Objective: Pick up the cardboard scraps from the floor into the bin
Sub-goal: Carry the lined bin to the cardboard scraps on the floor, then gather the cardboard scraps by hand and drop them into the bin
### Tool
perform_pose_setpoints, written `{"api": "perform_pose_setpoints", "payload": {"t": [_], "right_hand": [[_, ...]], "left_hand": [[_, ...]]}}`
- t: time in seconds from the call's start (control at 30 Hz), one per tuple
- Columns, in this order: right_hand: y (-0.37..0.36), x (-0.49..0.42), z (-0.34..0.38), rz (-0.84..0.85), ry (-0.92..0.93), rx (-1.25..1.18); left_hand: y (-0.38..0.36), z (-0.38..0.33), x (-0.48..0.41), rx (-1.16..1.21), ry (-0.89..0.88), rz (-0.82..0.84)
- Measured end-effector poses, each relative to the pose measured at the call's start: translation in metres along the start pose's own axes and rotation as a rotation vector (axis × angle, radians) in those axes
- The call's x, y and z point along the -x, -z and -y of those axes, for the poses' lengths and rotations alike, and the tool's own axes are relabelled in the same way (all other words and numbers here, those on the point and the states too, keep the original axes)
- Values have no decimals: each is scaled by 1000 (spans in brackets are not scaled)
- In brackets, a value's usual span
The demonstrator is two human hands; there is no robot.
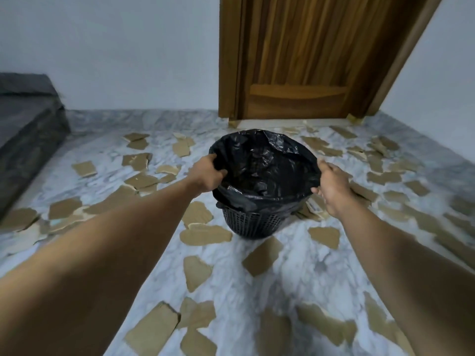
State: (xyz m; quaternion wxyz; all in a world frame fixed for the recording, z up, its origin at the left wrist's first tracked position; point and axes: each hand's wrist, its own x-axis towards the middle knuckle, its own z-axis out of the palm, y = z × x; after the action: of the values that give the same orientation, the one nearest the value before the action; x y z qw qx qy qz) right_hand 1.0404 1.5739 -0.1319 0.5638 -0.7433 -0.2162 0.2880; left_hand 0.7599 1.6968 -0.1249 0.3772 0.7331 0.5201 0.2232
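One black mesh bin (253,223) stands at centre on the marble floor (290,273), lined with one black bag (267,170). The left hand (208,173) is clenched on the bag's rim at 9 o'clock; the right hand (331,187) pinches the rim at 3 o'clock. Cardboard scraps (205,233) lie all around the bin, several dozen, too many and too blurred to count exactly. No writing is readable. One wooden door (303,57) is at 12 o'clock, one dark mattress (25,124) at 9 o'clock.

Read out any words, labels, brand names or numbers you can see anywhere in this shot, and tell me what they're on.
None: no readable text shows on the black bag, the bin, the cardboard scraps, the door or the dark mattress.
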Motion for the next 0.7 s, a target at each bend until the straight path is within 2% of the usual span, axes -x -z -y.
{"api": "perform_pose_setpoints", "payload": {"t": [0.13, 0.2, 0.3, 0.37, 0.47, 0.53, 0.6, 0.7], "right_hand": [[-6, 29, -16, -120, 36, -3], [-7, 49, -31, -163, 64, 148], [-5, 95, -71, -24, 58, 412], [0, 137, -105, 166, 18, 555], [6, 206, -162, 534, 24, 882], [8, 247, -197, 742, 11, 1050], [11, 278, -220, 842, 45, 1186], [21, 306, -235, 808, 176, 1361]], "left_hand": [[-11, 1, 30, 127, -11, -108], [-19, 1, 53, 170, -9, -195], [-48, 28, 101, 106, 56, -222], [-77, 55, 147, 4, 74, -49], [-115, 94, 227, -239, 65, 358], [-134, 119, 272, -380, 63, 522], [-149, 135, 310, -504, 95, 612], [-171, 145, 353, -682, 122, 589]]}}
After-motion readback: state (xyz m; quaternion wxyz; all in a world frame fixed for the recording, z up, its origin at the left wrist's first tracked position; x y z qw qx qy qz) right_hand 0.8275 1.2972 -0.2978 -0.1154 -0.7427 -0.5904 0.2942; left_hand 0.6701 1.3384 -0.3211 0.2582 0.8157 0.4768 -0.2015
